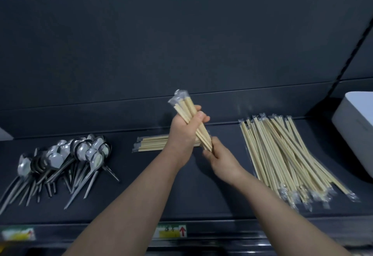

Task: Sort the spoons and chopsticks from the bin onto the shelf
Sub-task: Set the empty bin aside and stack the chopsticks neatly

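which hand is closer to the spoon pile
Left. The left hand grips the chopstick bundle to the right of the spoon pile; the right hand holds the bundle's lower end, farther right.

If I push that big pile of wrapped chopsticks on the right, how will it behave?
The chopstick pile is loose thin sticks, so it would likely fan apart, not shift together. Clear wrappers look slick, so they probably slide easily.

Bare left hand [184, 132], bare right hand [221, 162], bare forearms [129, 201]
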### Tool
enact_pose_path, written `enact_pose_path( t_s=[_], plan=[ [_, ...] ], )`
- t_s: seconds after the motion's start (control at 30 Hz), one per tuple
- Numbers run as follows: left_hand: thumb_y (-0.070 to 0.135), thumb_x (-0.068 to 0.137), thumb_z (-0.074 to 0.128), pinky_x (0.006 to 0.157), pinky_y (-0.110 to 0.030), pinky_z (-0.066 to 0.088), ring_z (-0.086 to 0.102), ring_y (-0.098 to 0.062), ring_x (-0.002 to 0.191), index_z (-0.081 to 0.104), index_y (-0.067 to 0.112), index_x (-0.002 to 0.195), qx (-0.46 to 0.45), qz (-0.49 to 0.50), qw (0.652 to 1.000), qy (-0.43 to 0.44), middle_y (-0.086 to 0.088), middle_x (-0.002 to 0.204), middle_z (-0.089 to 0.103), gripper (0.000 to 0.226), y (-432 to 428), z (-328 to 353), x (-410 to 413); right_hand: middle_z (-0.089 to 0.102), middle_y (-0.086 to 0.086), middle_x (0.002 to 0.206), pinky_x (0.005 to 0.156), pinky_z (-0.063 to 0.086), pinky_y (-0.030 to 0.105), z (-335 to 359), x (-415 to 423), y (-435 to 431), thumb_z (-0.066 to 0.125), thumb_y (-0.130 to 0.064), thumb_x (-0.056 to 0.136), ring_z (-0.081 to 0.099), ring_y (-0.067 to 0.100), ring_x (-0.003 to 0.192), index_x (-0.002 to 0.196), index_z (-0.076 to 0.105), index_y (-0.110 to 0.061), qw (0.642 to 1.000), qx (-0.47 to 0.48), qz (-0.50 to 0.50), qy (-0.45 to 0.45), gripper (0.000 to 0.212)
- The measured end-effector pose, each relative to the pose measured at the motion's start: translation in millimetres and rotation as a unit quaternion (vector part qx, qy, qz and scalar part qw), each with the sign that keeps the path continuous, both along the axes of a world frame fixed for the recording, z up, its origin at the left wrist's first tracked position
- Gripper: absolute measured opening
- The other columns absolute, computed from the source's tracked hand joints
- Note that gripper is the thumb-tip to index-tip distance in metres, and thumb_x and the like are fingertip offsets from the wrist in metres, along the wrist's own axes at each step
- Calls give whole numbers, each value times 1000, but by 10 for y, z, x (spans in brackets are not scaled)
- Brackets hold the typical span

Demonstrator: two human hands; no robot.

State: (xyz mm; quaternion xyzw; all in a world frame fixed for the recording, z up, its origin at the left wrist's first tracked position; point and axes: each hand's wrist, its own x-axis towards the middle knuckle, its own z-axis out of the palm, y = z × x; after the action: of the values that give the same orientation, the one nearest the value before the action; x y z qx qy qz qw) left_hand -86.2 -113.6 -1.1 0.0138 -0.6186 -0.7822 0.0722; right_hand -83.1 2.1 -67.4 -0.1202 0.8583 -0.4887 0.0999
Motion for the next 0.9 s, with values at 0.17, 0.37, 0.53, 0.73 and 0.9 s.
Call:
enact_pose_path(
  t_s=[0.17, 0.37, 0.53, 0.73, 0.9],
  plan=[
    [-3, 89, 63, 73, -28, 57, 67, -16, 79, 52, 13, 93, 145, 164, 970, -103, -4, 85, 59, 19, -524, -206, -39, 45, 0, 109, 91, 35, 46, 77, -51, -148, 42, -5, 89, 43, 26, 110, 117, 40, -20, 947, 309, -21, 80, 31],
    [4, 82, 74, 81, -29, 52, 61, -20, 89, 58, 5, 109, -39, 214, 947, -238, -10, 106, 62, 31, -1121, -805, 145, 45, 2, 129, 112, 14, 49, -122, -27, -437, 50, -10, 90, 33, 23, 126, 140, 35, -31, 917, 373, 41, 135, 56],
    [11, 89, 59, 101, -31, 36, 49, -28, 121, 57, 10, 127, -453, 193, 853, -175, -13, 129, 55, 38, -1296, -1037, 290, 25, -2, 148, 115, -4, 58, -291, 28, -473, 51, -61, 87, 15, 21, 140, 148, 23, -36, 925, 354, 72, 115, 71],
    [59, 97, 29, 119, -52, -3, -17, -31, 148, 2, 29, 155, -619, 58, 751, -222, -3, 162, -15, 71, -1222, -1175, 313, -16, -3, 159, 111, -16, 61, -459, 105, -494, 22, -64, 94, -28, 25, 142, 150, -2, -45, 924, 376, 32, 64, 63],
    [64, 95, 28, 120, -49, -1, -14, -34, 148, -3, 20, 155, -609, 91, 754, -228, -12, 162, -13, 80, -1386, -1230, 159, -17, -2, 159, 115, -16, 47, -466, -187, -595, 30, -59, 96, -26, 22, 143, 151, 0, -42, 928, 352, 67, 103, 65]
  ],
)
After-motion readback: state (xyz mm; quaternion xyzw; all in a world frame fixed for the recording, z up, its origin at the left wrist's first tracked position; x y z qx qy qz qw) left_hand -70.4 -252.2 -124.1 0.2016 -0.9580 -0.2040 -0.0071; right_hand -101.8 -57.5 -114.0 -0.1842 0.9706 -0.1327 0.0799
